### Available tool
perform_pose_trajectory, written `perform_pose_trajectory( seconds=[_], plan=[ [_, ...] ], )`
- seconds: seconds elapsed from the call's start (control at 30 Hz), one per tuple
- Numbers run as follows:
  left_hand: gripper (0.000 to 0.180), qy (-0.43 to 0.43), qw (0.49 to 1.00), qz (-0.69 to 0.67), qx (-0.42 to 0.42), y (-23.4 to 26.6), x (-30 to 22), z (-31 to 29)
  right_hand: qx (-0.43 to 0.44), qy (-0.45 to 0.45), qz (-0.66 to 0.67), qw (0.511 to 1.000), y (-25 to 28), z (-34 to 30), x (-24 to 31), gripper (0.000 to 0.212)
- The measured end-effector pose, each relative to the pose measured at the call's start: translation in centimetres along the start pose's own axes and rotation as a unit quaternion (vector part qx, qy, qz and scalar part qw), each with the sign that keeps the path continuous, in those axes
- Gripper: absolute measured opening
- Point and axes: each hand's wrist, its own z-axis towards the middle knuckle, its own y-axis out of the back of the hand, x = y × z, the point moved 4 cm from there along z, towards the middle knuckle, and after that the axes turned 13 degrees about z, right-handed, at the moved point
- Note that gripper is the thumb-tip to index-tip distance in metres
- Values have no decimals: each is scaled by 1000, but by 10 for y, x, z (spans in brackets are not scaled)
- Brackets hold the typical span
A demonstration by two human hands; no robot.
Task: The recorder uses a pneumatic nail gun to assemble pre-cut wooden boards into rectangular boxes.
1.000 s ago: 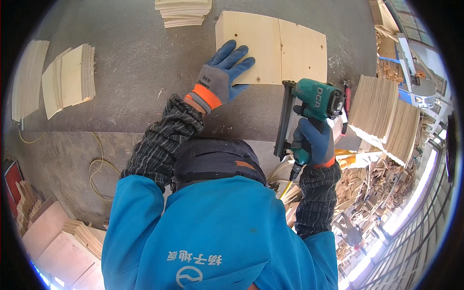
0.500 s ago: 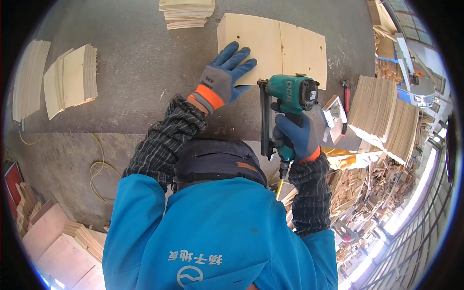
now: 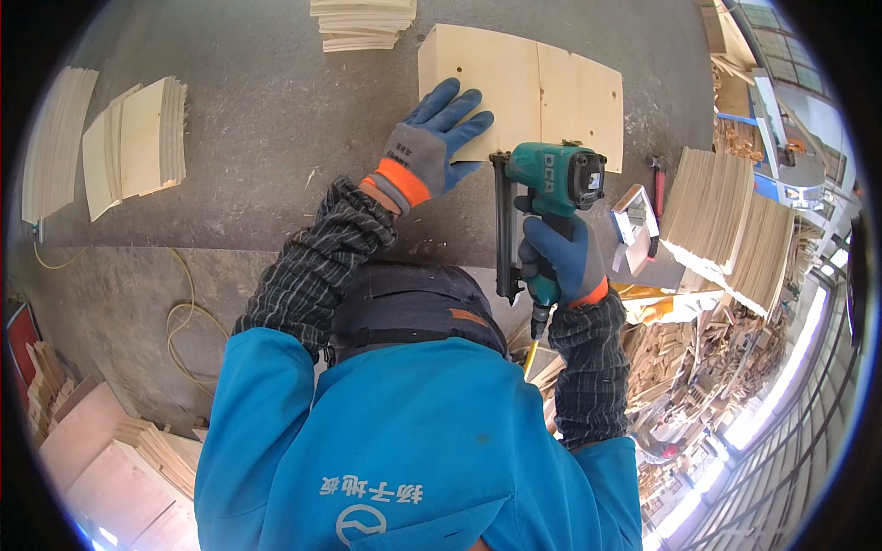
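Note:
My right hand (image 3: 566, 257), in a blue-grey glove with an orange cuff, is wrapped round the handle of a teal pneumatic staple gun (image 3: 549, 179). A long black magazine hangs down the gun's left side, and a yellow air hose (image 3: 532, 356) joins its lower end. The gun's nose is at the near edge of a pale wooden panel (image 3: 487, 69), which has a seam down its middle and a few dark knots. My left hand (image 3: 435, 142), gloved alike, rests on the panel's near left corner with fingers spread and thumb by the edge.
Thin wooden boards stand in stacks at left (image 3: 152, 142), far middle (image 3: 363, 23) and right (image 3: 707, 202). A red-handled hammer (image 3: 659, 184) and an open box (image 3: 634, 220) lie right of the gun. A yellow hose (image 3: 175, 335) coils on the floor; scrap wood (image 3: 671, 358) is heaped at right.
The panel and my left hand sit slightly further right in the picture, as does the far stack. The staple gun stays at nearly the same spot in view, and both hands keep their poses.

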Motion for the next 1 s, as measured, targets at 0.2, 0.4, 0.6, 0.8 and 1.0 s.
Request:
perform_pose_trajectory(
  seconds=[0.2,0.4,0.6,0.8,1.0],
  plan=[
    [76,-1,1000,-1,0,-2,0,-1,-4,-3,-10,1000,0,0,1,44],
    [74,2,1000,3,2,-1,-1,-1,-12,-4,-14,1000,3,0,-2,45],
    [71,-8,1000,6,3,1,0,1,-34,19,-7,999,17,-18,3,42],
    [77,-37,997,-23,67,13,5,7,-166,93,-29,981,77,-34,-29,23],
    [80,-126,978,-26,162,20,14,22,-303,111,63,944,144,-40,-113,20]
  ],
)
